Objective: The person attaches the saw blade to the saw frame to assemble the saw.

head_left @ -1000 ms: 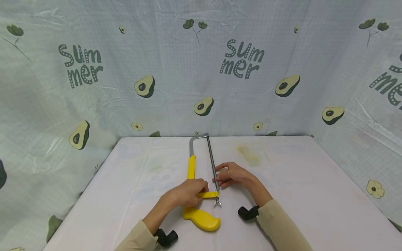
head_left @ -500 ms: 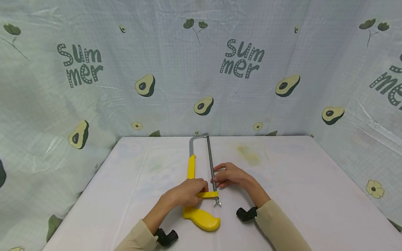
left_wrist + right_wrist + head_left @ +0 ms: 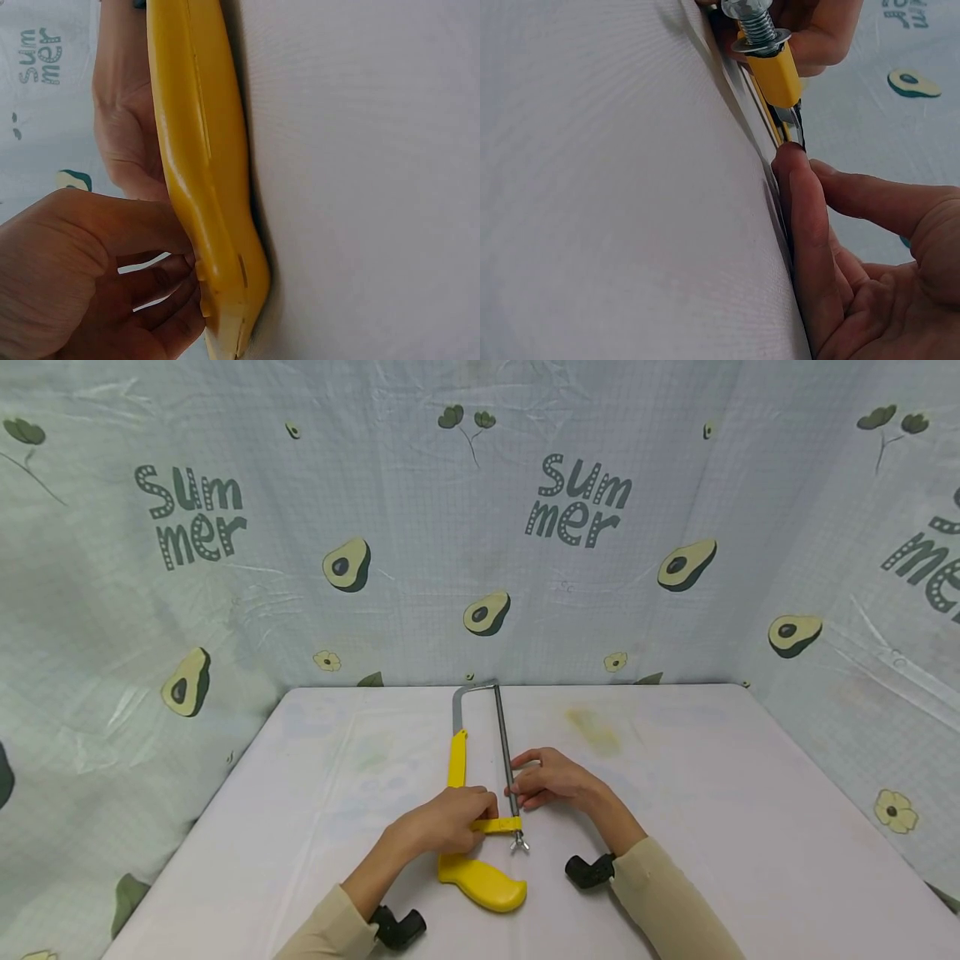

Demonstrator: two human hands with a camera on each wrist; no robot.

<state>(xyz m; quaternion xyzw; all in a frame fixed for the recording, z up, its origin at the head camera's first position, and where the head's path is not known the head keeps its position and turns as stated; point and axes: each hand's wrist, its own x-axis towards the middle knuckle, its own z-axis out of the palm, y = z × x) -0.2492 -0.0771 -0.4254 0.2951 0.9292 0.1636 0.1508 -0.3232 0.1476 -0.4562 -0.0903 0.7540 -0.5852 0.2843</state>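
A hacksaw with a yellow handle and a grey front bow lies flat on the white table, its far end near the back edge. My left hand grips the yellow frame just above the handle, beside the short yellow arm. On the saw's right side, my right hand pinches the dark blade between thumb and fingers near its lower end. Below that end sits a silver wing nut; the right wrist view shows its threaded bolt and washer. Left fingertips are partly hidden behind the yellow frame.
The white table carries a faint yellow stain beyond my right hand. A pale curtain printed with avocados and lettering hangs behind and at both sides. Black wrist mounts stick out from both sleeves.
My right hand has shifted slightly left, and the blade's lower end has moved a little left with it. The left hand and the hacksaw's frame stay in place.
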